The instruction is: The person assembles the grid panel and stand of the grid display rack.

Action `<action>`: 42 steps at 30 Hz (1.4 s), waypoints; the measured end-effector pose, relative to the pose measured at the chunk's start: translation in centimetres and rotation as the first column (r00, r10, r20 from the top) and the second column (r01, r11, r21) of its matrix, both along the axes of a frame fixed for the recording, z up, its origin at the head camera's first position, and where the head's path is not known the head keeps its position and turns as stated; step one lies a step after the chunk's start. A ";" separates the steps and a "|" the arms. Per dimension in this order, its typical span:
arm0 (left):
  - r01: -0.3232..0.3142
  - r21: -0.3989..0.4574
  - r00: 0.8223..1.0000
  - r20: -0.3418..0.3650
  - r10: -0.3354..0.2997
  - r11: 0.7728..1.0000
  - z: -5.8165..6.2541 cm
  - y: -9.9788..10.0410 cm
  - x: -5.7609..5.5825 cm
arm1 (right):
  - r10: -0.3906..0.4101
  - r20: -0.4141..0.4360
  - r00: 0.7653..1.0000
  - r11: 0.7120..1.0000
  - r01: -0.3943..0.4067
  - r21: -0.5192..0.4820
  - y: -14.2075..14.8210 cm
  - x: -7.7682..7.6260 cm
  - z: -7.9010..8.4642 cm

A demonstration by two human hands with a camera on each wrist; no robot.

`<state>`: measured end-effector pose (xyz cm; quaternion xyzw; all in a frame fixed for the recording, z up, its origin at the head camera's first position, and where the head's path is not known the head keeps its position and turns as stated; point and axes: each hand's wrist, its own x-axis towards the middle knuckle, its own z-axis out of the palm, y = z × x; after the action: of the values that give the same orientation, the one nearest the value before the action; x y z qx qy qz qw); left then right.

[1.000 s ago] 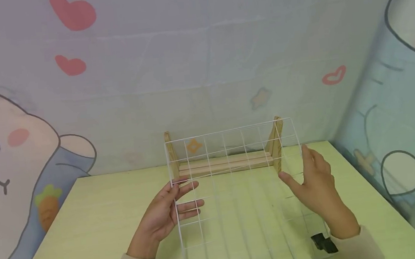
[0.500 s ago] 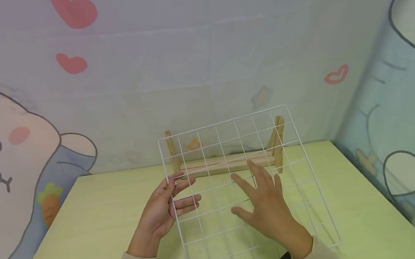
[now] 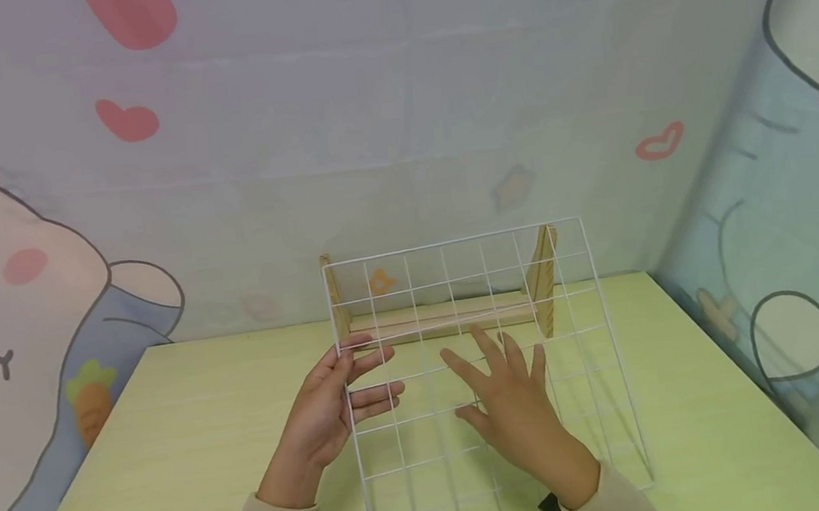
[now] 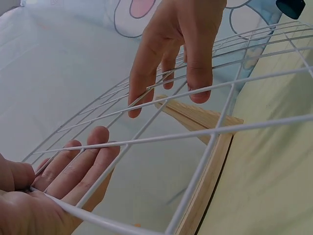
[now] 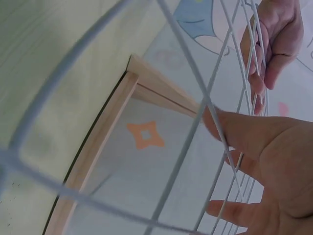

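Note:
A white wire grid panel (image 3: 441, 244) is held up at a slant over the table. My left hand (image 3: 321, 416) grips its left edge, the thumb on the near side and the fingers reaching behind the wires, as the left wrist view also shows. My right hand (image 3: 516, 410) is spread over the middle of the panel, with its fingertips (image 4: 199, 93) right at the wires and holding nothing curled. Beyond the grid, a small wooden rack (image 3: 433, 312) with two upright ends stands at the back of the table, seen through the mesh.
The pale yellow-green table (image 3: 205, 440) ends at the back against a cloth backdrop (image 3: 397, 125) printed with hearts and cartoon animals. Another printed cloth (image 3: 772, 253) hangs along the right side.
My right hand has left the panel's right edge and moved left over its middle. The grid tilted up, then settled slightly lower. My left hand keeps its hold.

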<state>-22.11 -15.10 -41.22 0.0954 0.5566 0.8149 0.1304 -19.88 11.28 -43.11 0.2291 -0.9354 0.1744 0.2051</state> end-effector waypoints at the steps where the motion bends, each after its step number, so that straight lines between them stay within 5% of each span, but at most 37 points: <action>1: -0.005 -0.002 1.000 0.000 0.005 1.000 0.0 0.0 0.0 | 0.000 0.004 1.000 1.000 0.000 -0.003 -0.1 0.0 0.0; 10: 0.006 0.010 1.000 -0.019 -0.006 1.000 0.0 -0.1 0.0 | 0.016 0.089 0.996 0.996 -0.009 -0.084 -0.7 0.1 0.6; 20: -0.015 0.020 1.000 0.006 0.015 1.000 -0.3 0.6 -0.2 | -0.022 0.062 0.998 0.998 0.026 -0.056 -0.3 -0.2 0.5; 33: -0.047 -0.117 0.989 -0.143 0.030 0.992 0.3 0.9 -0.3 | -0.031 0.067 0.997 0.995 0.037 -0.089 -0.1 -1.0 1.4; 39: -0.140 -0.225 0.975 -0.200 0.095 0.964 0.0 0.6 -0.8 | -0.037 0.057 0.998 0.995 0.042 -0.090 0.1 -1.1 1.3; 42: -0.248 -0.339 0.949 -0.273 0.157 0.907 -1.6 0.1 -1.6 | -0.035 0.055 0.998 0.994 0.040 -0.100 0.1 -1.1 1.3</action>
<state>-23.75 -15.02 -42.80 0.1081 0.7183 0.6873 -0.0080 -21.02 11.34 -41.83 0.1960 -0.9346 0.2238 0.1949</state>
